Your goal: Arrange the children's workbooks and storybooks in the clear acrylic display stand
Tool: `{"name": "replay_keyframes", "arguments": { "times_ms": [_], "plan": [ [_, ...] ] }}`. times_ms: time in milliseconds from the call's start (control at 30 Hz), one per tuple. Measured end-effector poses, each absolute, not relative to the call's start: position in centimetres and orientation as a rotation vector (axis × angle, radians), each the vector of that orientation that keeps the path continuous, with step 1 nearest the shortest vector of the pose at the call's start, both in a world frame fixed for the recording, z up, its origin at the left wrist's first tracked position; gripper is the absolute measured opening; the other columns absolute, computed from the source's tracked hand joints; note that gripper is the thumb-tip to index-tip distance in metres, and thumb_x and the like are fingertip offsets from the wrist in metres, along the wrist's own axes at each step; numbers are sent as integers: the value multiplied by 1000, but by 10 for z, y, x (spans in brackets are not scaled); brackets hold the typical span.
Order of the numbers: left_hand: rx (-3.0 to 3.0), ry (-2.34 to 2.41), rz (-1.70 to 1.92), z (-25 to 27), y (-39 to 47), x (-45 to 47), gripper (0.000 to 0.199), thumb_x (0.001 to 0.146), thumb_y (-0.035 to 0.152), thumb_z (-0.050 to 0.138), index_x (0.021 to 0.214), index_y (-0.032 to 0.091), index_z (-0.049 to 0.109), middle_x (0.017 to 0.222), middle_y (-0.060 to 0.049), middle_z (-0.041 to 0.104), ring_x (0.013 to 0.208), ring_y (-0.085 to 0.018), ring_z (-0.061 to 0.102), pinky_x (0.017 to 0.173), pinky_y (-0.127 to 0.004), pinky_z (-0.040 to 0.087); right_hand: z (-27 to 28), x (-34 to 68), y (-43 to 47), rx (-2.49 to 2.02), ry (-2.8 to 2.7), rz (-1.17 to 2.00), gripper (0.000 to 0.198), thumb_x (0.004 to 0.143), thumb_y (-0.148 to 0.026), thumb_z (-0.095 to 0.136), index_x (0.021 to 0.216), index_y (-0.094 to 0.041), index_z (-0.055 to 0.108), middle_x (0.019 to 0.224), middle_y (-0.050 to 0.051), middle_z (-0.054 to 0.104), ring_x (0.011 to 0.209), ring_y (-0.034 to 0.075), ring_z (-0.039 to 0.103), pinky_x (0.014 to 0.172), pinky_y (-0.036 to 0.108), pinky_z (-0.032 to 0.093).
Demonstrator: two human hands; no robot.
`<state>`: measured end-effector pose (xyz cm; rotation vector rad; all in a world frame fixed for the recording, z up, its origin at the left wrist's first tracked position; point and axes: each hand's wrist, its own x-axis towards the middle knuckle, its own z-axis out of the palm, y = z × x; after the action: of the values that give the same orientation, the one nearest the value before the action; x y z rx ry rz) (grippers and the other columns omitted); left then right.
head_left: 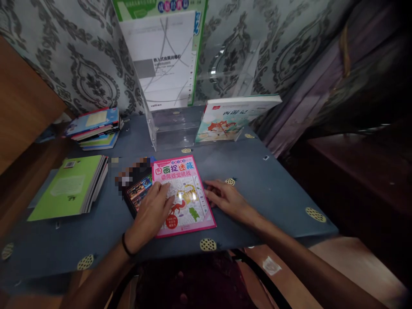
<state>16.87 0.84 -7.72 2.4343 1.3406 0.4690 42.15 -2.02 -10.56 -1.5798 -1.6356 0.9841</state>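
Observation:
A pink-bordered picture book (189, 210) lies face up near the table's front edge, its cover showing a tiger and other coloured animals. My left hand (152, 208) rests on the left part of its cover, fingers laid over it and not gripping. Beside the book's right edge is my right hand (227, 199), its fingers loosely bent and apart, the tips at or very near the edge. Partly under the pink book and my left hand lies a dark book (137, 191) with small pictures, blurred in part.
A clear acrylic stand (180, 139) at the back holds a white booklet (164, 60) and a fox-cover book (222, 122). Green-backed books (64, 186) lie at left, with a blue-topped stack (96, 124) behind. A blue cloth (257, 184) covers the table; curtains hang behind.

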Motion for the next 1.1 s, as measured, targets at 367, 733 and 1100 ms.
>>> {"name": "replay_keyframes", "arguments": {
  "times_ms": [367,733,1100],
  "plan": [
    [2188,1528,798,-95,18,151,44,92,30,55,134,18,50,117,-13,56,111,-30,53,94,-51,49,-107,400,-2,-1671,-1726,685,24,80,-34,67,102,-25,73,89,7,66,71,23,60,69,42,50],
    [988,930,771,-67,40,147,58,67,43,85,113,15,65,76,-2,67,49,-6,43,42,-17,25,-103,401,3,-1579,-1603,789,30,78,-42,73,103,-25,75,86,7,68,74,24,62,74,44,52],
    [1711,1373,968,-72,51,137,47,80,40,64,122,19,59,105,-7,63,91,-21,60,79,-36,51,-100,382,13,-1118,-892,1649,46,69,-56,81,93,-17,74,89,9,79,78,26,75,76,42,59]
  ]
}}
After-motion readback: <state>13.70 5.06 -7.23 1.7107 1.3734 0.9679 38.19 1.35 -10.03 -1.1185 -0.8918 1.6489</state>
